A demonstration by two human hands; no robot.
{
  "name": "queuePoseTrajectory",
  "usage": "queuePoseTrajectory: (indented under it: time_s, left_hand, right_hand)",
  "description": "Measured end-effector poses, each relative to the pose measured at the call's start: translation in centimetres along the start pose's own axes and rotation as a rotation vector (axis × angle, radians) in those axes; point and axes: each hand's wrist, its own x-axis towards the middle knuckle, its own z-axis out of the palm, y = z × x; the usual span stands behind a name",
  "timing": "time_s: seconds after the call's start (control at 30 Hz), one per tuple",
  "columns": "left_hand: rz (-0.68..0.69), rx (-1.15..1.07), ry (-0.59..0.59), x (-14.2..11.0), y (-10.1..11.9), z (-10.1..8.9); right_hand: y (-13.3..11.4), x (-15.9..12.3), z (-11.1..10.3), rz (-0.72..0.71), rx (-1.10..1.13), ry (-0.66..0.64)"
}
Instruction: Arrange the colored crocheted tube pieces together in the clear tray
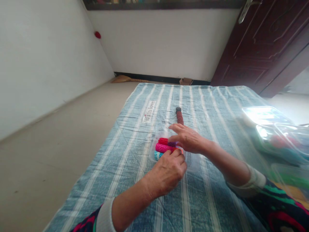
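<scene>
A clear plastic box [154, 154] lies on the striped blue bedcover [135, 167]. In it lie crocheted rolls side by side: a red one [163, 141], a pink one [164, 148] and a light blue one [158, 155]. My left hand [166, 174] rests at the box's near side, fingers curled onto the rolls, with an orange bit showing by the fingertips. My right hand [187, 138] reaches in from the right, its thumb and finger pinched on a purple roll [172, 144]. A dark red roll [179, 116] lies alone farther up the cover.
Clear plastic containers [272, 129] with coloured things inside stand at the right edge of the bed. A bare floor [60, 135] runs along the left, a white wall behind. A dark wooden door [263, 45] stands at the back right.
</scene>
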Motion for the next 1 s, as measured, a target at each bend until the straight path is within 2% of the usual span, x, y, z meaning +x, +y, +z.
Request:
queuePoseTrajectory:
  time_s: [0.47, 1.0]
  left_hand:
    - [-0.011, -0.005, -0.014, 0.07, 0.28, -0.29]
    - [-0.027, 0.009, -0.032, -0.02, 0.94, -0.49]
  right_hand:
    - [0.40, -0.04, 0.38, 0.004, 0.016, -0.034]
    - [0.03, 0.24, -0.57, 0.036, 0.055, -0.124]
